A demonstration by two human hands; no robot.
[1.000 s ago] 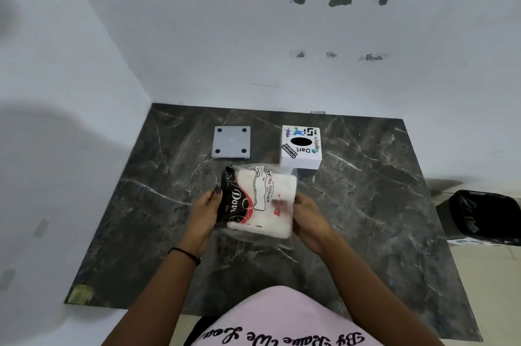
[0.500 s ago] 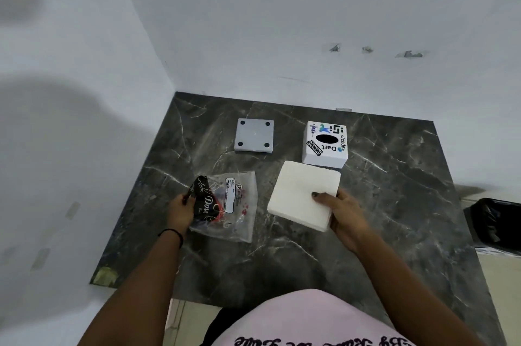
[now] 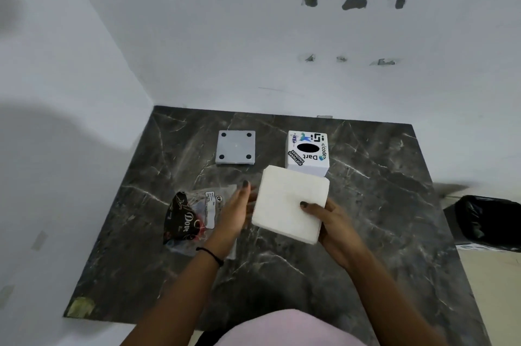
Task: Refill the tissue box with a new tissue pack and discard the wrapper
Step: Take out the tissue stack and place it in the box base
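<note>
A dark marble table (image 3: pixel 366 219) stands in a white corner. The right hand (image 3: pixel 335 228) grips the white tissue stack (image 3: pixel 287 202) at its near right corner, above the table. The left hand (image 3: pixel 235 209) is spread flat just beside the stack, perhaps touching its edge. The empty wrapper (image 3: pixel 191 219) lies left; the tissue box (image 3: pixel 308 152) and its grey base plate (image 3: pixel 235 147) sit behind.

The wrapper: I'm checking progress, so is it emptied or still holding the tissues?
Emptied. The wrapper lies flat on the table, while the right hand holds the bare tissue stack.
</note>
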